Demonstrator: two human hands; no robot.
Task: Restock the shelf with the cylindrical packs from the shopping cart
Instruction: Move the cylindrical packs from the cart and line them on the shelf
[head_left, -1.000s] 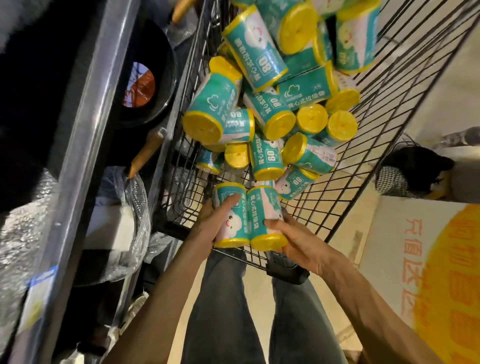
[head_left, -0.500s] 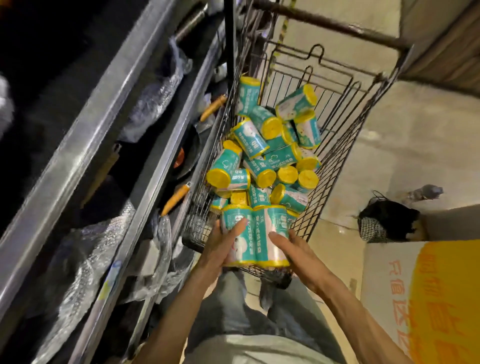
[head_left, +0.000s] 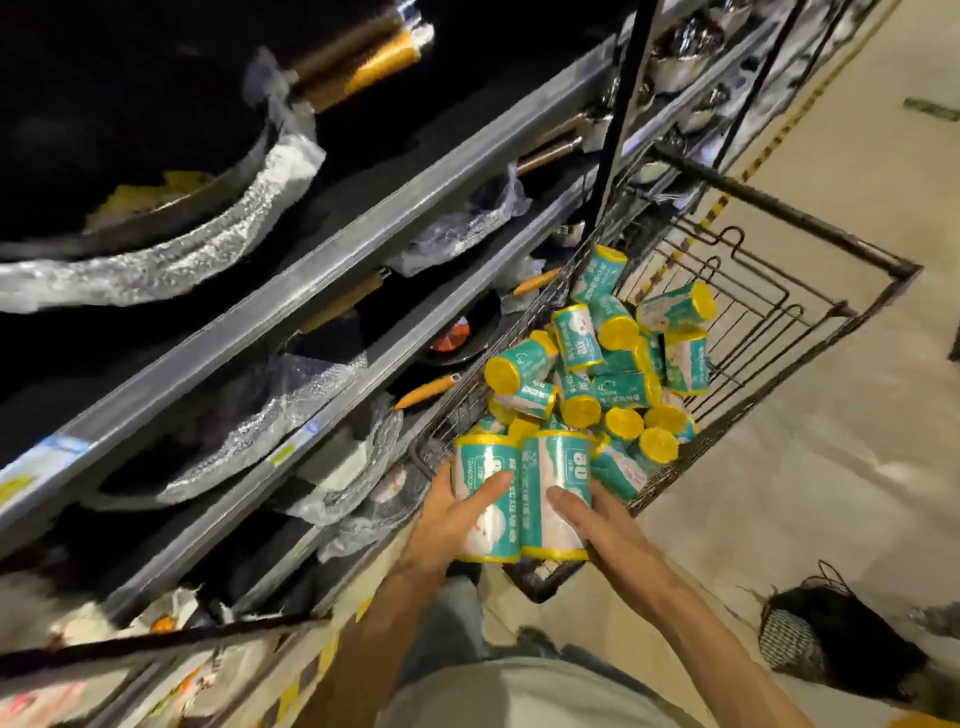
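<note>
Teal-wrapped packs with yellow ends fill the near end of the shopping cart (head_left: 779, 291). Two of them stand upright side by side, clamped between the person's hands just above the cart's near rim. The left hand (head_left: 447, 525) wraps the left pack (head_left: 485, 499), its thumb laid across the front; the right hand (head_left: 597, 525) cups the right pack (head_left: 558, 499) from the far side, thumb on the label. Both grips are closed around their packs. Beyond the fingers, the loose pile (head_left: 597, 374) lies tumbled at all angles. To the left of the left grip runs the shelf (head_left: 332, 260), holding wrapped pans. The packs look light and soft-sided with a glossy film, so they may slip; holding them round the middle, pressed together, seems safest.
</note>
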